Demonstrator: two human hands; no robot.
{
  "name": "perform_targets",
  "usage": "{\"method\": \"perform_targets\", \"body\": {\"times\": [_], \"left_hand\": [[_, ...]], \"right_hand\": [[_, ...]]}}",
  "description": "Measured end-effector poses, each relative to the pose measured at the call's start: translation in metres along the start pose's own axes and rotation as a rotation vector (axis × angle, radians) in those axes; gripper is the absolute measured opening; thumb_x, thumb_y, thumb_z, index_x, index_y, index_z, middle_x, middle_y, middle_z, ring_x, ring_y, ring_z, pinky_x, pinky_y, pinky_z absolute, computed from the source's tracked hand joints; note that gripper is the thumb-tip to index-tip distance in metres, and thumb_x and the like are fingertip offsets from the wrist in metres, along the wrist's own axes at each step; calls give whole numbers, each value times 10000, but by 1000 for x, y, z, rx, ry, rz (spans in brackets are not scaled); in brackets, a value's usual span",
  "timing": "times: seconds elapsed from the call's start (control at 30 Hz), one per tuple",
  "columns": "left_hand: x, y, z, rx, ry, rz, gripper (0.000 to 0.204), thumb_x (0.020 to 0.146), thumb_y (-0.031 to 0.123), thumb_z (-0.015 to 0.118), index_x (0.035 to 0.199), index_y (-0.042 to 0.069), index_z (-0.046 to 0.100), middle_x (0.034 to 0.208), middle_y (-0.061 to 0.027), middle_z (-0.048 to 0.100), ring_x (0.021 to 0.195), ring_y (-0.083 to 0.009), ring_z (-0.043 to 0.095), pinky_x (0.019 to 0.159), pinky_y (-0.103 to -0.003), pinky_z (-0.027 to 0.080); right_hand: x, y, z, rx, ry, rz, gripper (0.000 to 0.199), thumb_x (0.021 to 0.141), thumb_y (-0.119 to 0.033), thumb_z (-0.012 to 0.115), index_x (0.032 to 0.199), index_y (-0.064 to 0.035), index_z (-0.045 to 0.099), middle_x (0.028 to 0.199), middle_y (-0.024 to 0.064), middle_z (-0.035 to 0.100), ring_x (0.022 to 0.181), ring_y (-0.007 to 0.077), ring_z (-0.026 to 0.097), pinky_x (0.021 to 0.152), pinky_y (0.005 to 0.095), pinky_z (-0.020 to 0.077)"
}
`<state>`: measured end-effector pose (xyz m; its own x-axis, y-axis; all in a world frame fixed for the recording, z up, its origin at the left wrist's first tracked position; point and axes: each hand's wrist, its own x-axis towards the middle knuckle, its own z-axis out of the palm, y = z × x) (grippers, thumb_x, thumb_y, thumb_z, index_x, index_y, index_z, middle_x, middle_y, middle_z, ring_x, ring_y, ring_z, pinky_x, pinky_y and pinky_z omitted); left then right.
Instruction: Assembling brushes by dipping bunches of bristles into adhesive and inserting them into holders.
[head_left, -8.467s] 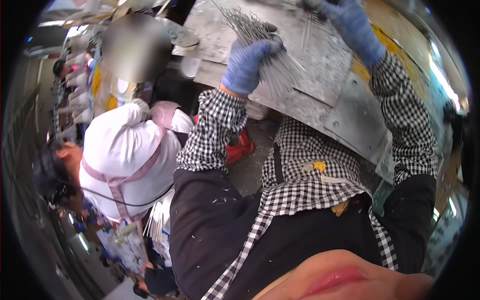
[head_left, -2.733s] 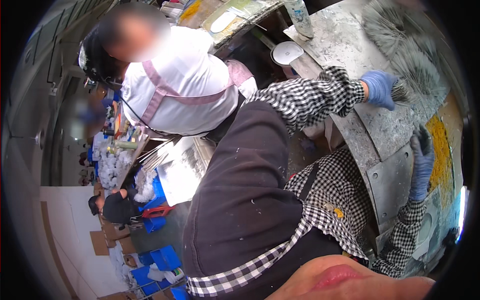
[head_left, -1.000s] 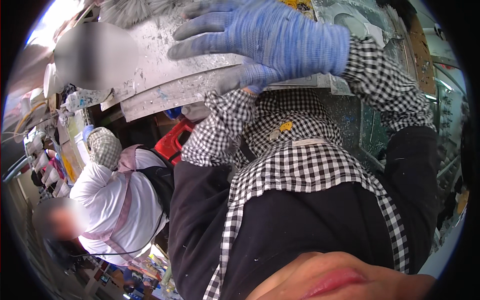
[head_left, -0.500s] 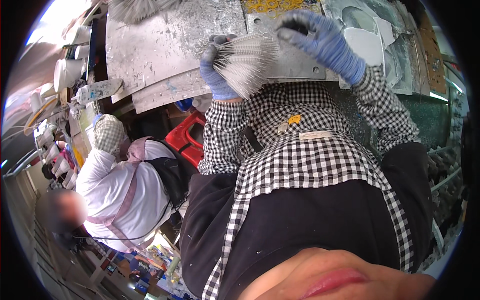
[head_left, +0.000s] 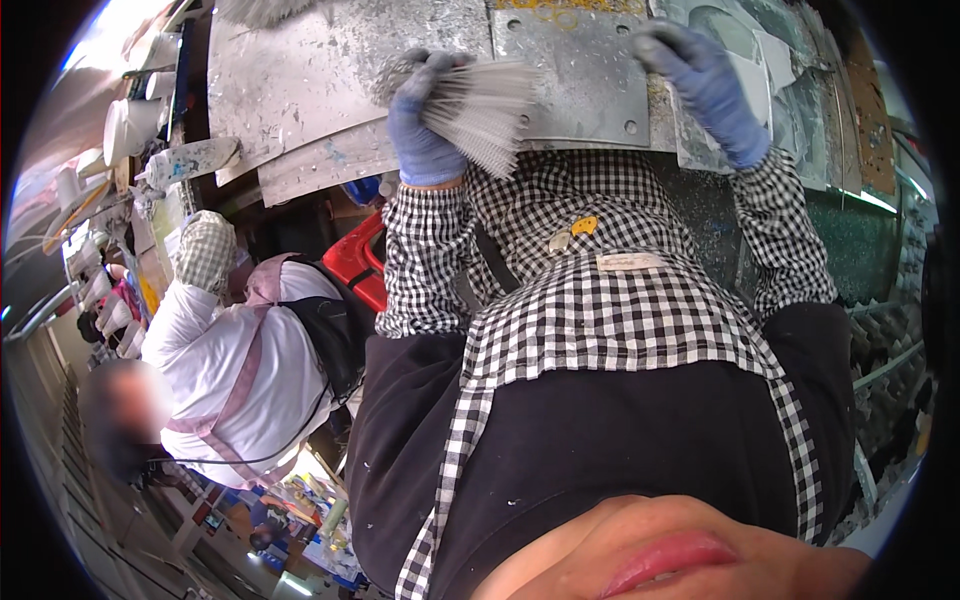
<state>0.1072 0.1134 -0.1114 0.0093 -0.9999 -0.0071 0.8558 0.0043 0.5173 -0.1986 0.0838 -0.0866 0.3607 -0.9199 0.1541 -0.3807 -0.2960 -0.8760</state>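
Note:
My left hand (head_left: 425, 135), in a blue glove with dark fingertips, is closed round the gathered end of a fanned bundle of thin pale wire-like strips (head_left: 485, 100). The bundle spreads to the right above a grey metal plate (head_left: 580, 100) at the near edge of the table. Gloved the same way, my right hand (head_left: 705, 90) is apart from the bundle, over the right part of the table by a sheet smeared with white paste (head_left: 745, 95). Its fingers are curled in and slightly blurred; anything between them is hidden.
Small yellow rings (head_left: 565, 15) lie at the far edge beyond the plate. Another bundle of pale strips (head_left: 262, 10) rests at the far left. A co-worker in a white top (head_left: 245, 370) sits to my left, beside a red plastic stool (head_left: 355, 262).
My right hand has moved right, away from the bundle, and its fingers have curled in. My left hand has shifted slightly left and up, still holding the bundle. The view has shifted a little.

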Motion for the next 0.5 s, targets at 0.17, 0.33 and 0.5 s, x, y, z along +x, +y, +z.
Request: {"method": "perform_targets", "body": {"times": [0.17,0.33,0.5], "left_hand": [[3,-21,16,-54,-99,-138,360,880,103,688,1228,81,595,1051,-92,722,1120,-300,639,1079,-481,482],[-2,-25,-4,83,-8,1,419,866,190,771,1222,60,592,1060,-104,722,1087,-256,671,987,-457,564],[5,3,24,935,-187,77,261,906,233,763,1073,55,672,920,-88,752,859,-256,760,771,-385,653]], "right_hand": [[-6,-22,49,-279,28,-91,458,1011,-522,590,1016,-85,726,809,66,647,730,138,630,724,290,547],[-14,-19,29,98,-57,88,387,995,-471,648,879,-106,699,716,21,597,637,105,546,638,307,499],[10,-38,-45,-443,-265,72,316,998,-403,642,884,-111,682,731,23,606,654,113,565,656,314,519]]}}
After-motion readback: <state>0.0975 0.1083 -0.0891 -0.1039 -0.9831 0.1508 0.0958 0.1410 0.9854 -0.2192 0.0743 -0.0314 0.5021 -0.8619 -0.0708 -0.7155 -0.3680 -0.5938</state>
